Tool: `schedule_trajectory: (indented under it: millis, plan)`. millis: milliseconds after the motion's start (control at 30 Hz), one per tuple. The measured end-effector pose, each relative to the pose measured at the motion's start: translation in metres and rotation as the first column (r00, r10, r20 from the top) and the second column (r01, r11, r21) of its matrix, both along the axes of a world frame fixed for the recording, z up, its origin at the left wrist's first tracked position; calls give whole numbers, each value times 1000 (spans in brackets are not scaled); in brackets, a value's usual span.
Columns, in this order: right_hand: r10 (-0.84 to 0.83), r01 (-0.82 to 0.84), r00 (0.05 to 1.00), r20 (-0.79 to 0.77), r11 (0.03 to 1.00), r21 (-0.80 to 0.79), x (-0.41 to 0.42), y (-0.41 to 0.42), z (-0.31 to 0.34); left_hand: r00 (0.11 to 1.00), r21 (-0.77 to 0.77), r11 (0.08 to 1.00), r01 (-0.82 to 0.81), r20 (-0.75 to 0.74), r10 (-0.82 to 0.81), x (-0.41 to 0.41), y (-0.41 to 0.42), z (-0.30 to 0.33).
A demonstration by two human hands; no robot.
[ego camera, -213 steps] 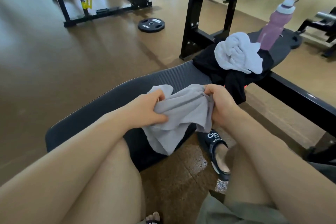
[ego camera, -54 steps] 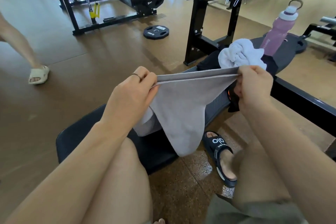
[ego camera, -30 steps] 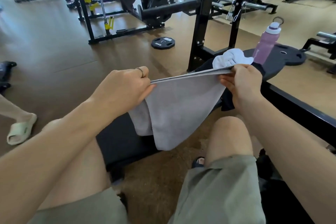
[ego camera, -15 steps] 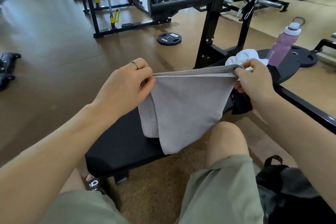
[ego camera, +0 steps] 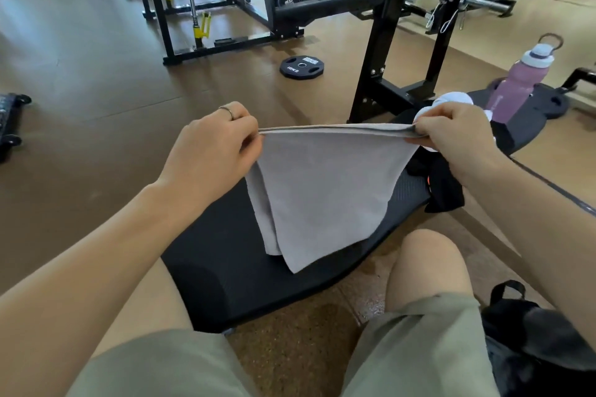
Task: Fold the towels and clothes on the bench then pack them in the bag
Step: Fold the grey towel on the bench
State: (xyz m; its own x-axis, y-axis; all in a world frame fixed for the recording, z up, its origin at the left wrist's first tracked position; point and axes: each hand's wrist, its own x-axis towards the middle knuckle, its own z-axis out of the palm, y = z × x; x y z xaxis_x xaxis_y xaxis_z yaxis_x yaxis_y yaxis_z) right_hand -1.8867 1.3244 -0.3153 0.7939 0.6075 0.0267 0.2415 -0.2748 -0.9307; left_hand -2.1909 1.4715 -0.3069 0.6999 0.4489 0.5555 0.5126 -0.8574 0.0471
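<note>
— Towel edges first, please: where are they sitting?

— The grey towel is hanging doubled over in the air above the black bench. Its top edge is running almost level from one hand to the other, so the long axis is going left to right, and the cloth is pointing downward to one low corner over the near end of the bench pad. I cannot tell if this corner is touching the pad.

— And the hands?

— The left hand is pinching the left top corner, with the fingers curled together on the cloth; a ring is showing on one finger. The right hand is pinching the right top corner in the same manner, thumb and fingers pressing on the folded edge.

— What room is staying open around it?

— The bench pad under and to the left of the towel is lying bare. To the left of the bench the brown floor is open as far as the black rack and the weight plate. On the right it is more crowded: a white towel and black clothes are lying on the far part of the bench, just behind the right hand, and a pink bottle is standing upright beyond them. A black bag is sitting on the floor near the right knee.
</note>
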Motion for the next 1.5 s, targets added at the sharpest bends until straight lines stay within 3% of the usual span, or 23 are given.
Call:
schedule_trajectory:
  millis: [100,233,433,533,600,667,700,767,833,967,1167,1267,1500]
  plan:
    - [19,-19,999,40,1000,-15,3,0,7,998,-45,998,52,32,-50,0,13,7]
    - [-56,64,993,-102,995,81,2,7,11,996,-83,994,74,62,-69,-2,26,7]
    - [-105,105,993,-49,994,5,-2,7,12,990,-148,983,105,111,-89,0,34,5]
    - [-21,122,952,305,941,-315,13,3,4,975,-215,963,161,183,-122,8,28,9]
    - [189,150,832,521,828,-540,-4,5,9,961,-289,937,196,245,-125,14,19,13]
    - [340,42,633,696,882,-469,-29,9,13,942,-396,880,262,305,-143,21,8,19]
    - [364,-128,620,695,921,-369,-47,11,19,931,-449,842,299,329,-155,25,2,21]
    - [504,-496,709,493,854,-160,-75,15,23,917,-532,773,347,367,-158,30,-9,24]
    - [623,-630,697,355,769,-111,-92,19,21,903,-584,719,378,404,-146,34,-17,26]
    - [612,-656,718,331,754,30,-102,20,16,877,-639,640,427,465,-121,32,-28,24]
    - [565,-611,772,290,786,96,-108,15,12,916,-666,657,352,388,-97,23,-42,-1]
    - [542,-589,779,315,805,72,-109,15,11,920,-640,689,340,378,-103,21,-49,-15]
    - [569,-621,682,459,782,-48,-106,11,19,899,-562,731,387,405,-165,25,-49,-12]
